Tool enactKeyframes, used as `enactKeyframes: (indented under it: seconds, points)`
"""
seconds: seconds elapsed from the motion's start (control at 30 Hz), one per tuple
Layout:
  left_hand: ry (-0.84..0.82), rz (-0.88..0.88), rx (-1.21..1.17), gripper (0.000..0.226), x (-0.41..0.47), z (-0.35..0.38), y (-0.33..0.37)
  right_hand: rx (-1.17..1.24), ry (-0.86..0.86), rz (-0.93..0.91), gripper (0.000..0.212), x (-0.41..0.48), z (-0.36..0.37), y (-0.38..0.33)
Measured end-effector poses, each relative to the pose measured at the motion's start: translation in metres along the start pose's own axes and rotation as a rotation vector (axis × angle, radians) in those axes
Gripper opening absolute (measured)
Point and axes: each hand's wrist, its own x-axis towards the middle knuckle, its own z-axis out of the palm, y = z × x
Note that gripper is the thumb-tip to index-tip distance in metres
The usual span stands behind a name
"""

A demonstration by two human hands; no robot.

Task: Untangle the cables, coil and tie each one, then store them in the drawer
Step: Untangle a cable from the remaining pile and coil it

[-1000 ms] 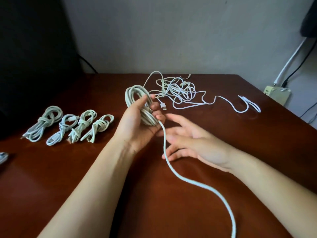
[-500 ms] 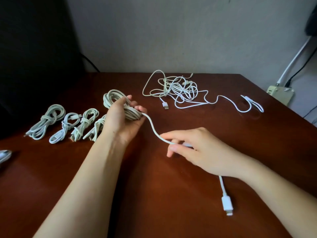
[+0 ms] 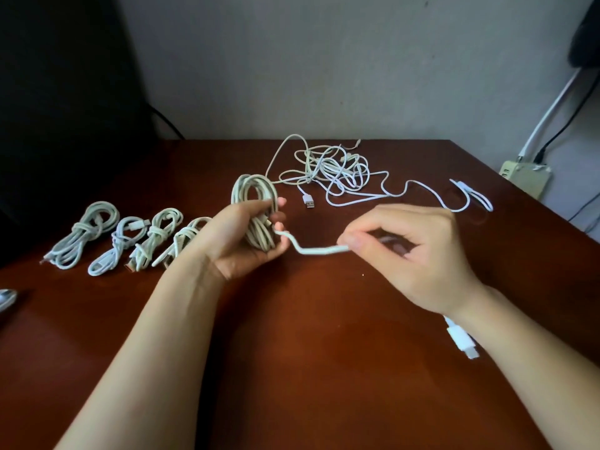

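My left hand grips a coil of white cable held upright above the brown table. The coil's free end runs right into my right hand, which pinches it between thumb and fingers. The tail passes under my right wrist and ends in a white plug near the table. A tangle of white cables lies at the back of the table, with a USB plug sticking out toward me. Several tied cable bundles lie in a row on the left.
A loose strand from the tangle trails right to a small loop near the table's right edge. A beige power strip sits off the table by the wall. A dark chair back stands at the left. A pale object pokes in at the left edge.
My left hand has lifted the coil and turned it more upright. My right hand has slid further along the free end, so the tail beyond it is shorter and the plug is closer.
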Motion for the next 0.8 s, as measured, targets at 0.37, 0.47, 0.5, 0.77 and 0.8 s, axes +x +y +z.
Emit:
enactKeyframes:
  seconds: [0.37,0.47,0.5,0.77,0.8]
  points:
    - [-0.268,-0.091,0.0,0.015,-0.013,0.024,-0.009,0.501,-0.076,0.358,0.024,0.001,0.005,-0.015]
    - [-0.405,-0.18,0.072,0.01,-0.017,0.03,-0.015,0.358,0.135,0.442,0.013,0.005,0.007,-0.005]
    - [-0.451,-0.22,0.094,0.007,-0.018,0.032,-0.019,0.336,0.167,0.465,0.007,0.006,0.006,-0.003]
    - [-0.644,-0.359,0.412,0.012,-0.021,0.04,-0.039,0.103,-0.073,0.52,0.022,0.006,0.0,0.001]
    - [-0.652,-0.367,0.454,0.012,-0.022,0.039,-0.039,0.098,-0.103,0.51,0.025,0.005,-0.001,0.0]
